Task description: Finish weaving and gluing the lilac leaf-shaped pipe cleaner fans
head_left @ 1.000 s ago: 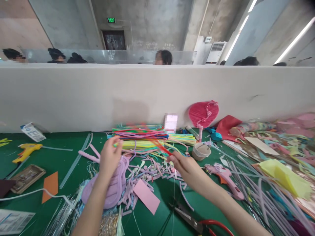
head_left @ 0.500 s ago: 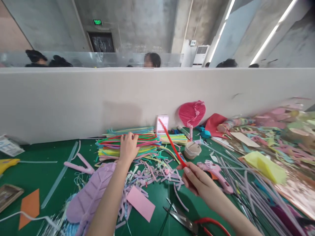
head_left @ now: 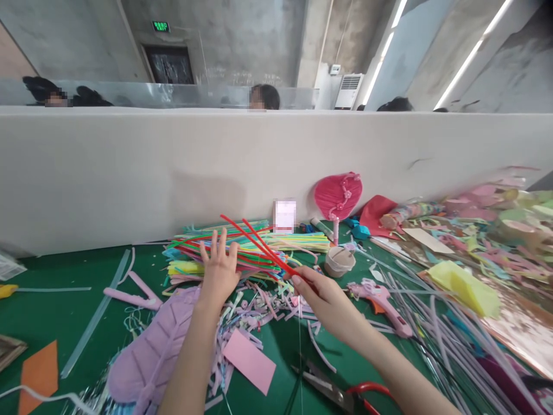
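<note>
Red pipe cleaners (head_left: 264,246) are pinched in my right hand (head_left: 317,291), their two free ends pointing up and left over the pile. My left hand (head_left: 219,268) lies on the bundle of coloured pipe cleaners (head_left: 185,268), palm down with its fingers spread. Green, red, yellow and blue stems show around those fingers. Below the hands are lilac cut scraps (head_left: 259,302) and a pink card (head_left: 249,360). Red-handled scissors (head_left: 332,389) lie beneath my right forearm.
A white partition (head_left: 129,173) runs behind the green table (head_left: 164,346). At right lie a pink glue gun (head_left: 384,305), a small cup (head_left: 340,262) and lilac stems (head_left: 449,340). A pink fan (head_left: 338,196) leans on the partition; a lilac leaf-shaped piece (head_left: 151,351) lies left.
My right hand has moved left to the pile and now holds two visible red stem ends instead of one. My left fingers, curled on the bundle before, have spread apart.
</note>
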Tool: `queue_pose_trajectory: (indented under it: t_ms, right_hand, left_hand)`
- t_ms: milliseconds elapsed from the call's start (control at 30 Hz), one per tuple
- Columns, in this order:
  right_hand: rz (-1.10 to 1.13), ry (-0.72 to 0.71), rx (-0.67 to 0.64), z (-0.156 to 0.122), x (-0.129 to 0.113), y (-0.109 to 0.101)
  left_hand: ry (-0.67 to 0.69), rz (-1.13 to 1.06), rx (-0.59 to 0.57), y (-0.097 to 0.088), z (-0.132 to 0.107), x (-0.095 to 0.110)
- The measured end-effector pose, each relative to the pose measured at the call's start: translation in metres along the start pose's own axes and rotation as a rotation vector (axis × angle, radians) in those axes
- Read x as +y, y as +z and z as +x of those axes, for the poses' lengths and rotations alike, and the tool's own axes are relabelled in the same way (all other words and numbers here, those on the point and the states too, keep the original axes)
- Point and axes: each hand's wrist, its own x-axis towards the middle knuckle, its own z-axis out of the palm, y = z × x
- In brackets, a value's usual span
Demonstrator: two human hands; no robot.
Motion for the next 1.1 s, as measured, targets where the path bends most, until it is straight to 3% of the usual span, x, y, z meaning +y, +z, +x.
queue_pose_trajectory:
  t_ms: [100, 233, 600, 867, 1000, 1100]
  right_hand:
    - [-0.209, -0.030, 0.000, 0.016, -0.011, 0.007]
    - [-0.447, -0.094, 0.036, 0.025, -0.014, 0.020]
    - [-0.417, -0.089, 0.032, 0.022, -0.001, 0.023]
    - [-0.251, -0.076, 0.062, 0.013, 0.002, 0.017]
    - [0.031, 0.029, 0.032, 0.004, 0.003, 0.013]
    - [0.278, 0.126, -0.018, -0.004, 0.002, 0.013]
  left_hand:
    - [0.013, -0.017, -0.078, 0.002, 0.000, -0.004]
    - [0.002, 0.006, -0.098, -0.001, 0.002, -0.007]
    - [0.043, -0.012, -0.089, -0.009, 0.001, -0.006]
    - [-0.019, 0.069, 0.008, -0.016, 0.003, -0.007]
    - [-0.062, 0.060, 0.080, -0.019, 0.003, -0.001]
    - [-0.227, 0.037, 0.127, -0.017, 0.001, 0.002]
